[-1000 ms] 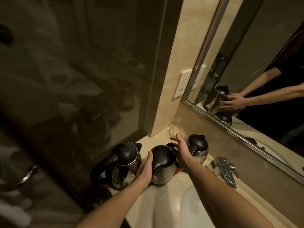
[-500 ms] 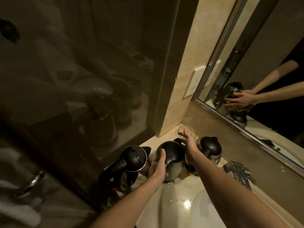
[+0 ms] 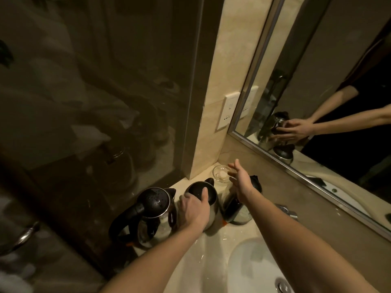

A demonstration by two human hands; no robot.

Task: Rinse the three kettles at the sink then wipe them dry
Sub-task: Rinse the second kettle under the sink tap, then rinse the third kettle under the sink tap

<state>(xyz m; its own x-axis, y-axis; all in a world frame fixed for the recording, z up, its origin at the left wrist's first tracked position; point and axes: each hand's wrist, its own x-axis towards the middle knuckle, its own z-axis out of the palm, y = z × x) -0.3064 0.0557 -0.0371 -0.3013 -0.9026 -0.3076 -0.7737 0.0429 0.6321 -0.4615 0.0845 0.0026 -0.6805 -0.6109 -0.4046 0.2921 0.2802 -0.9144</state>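
Gripping middle kettle (image 3: pixel 212 205): left grip (image 3: pixel 193 210) curled over its top; right grip (image 3: pixel 241 180) splayed, empty. Next, likely: lift toward sink (image 3: pixel 249 269), nearer than grips.

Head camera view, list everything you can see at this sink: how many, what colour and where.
Countertop: one, cream, around the basin.
Basin: one, white, lower right.
Kettles: three, steel with black lids, in a row on the counter; left kettle, middle kettle, right kettle.
Glass dish: one, clear, in the corner behind the kettles.
Tap: one, chrome, right of the kettles.
Wall socket: one, white, beside the mirror.
Mirror: one, metal-framed, upper right.
Glass partition: one, dark, left.
Left hand: grips the middle kettle from above.
Right hand: fingers spread, over the right kettle.
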